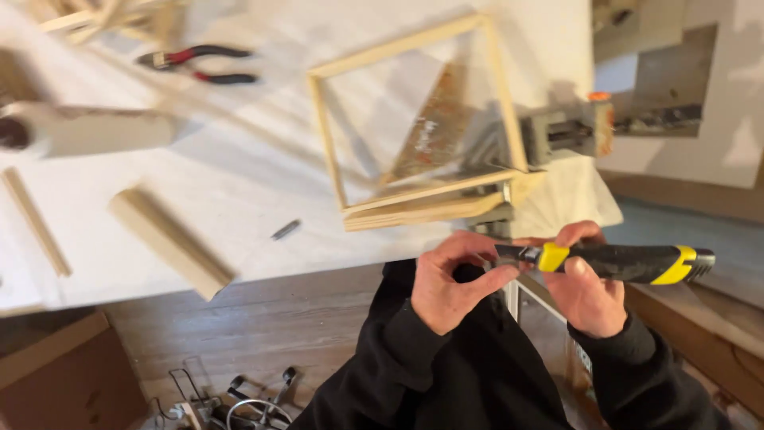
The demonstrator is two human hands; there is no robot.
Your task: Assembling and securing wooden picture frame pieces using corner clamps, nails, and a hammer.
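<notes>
Desk: white desk filled the upper part of the view, beyond both hands, with wooden floor below its near edge.
Right hand: right hand was clenched around the black and yellow utility knife, which lay level, its dark butt pointing out past that hand.
Left hand: left hand met the knife's metal front end just beside the right hand, thumb and fingers pinched at the tip; it probably gripped the blade, but blur hid the contact.
Frame: square wooden frame lay on the desk just beyond the hands, one corner held in a grey corner clamp above the right hand.
Loose wood: wooden block sat well off to the left hand's outer side, a thin wooden strip farther that way.
Tools: red-handled pliers lay far beyond the left hand; a small metal bit lay between block and frame.
</notes>
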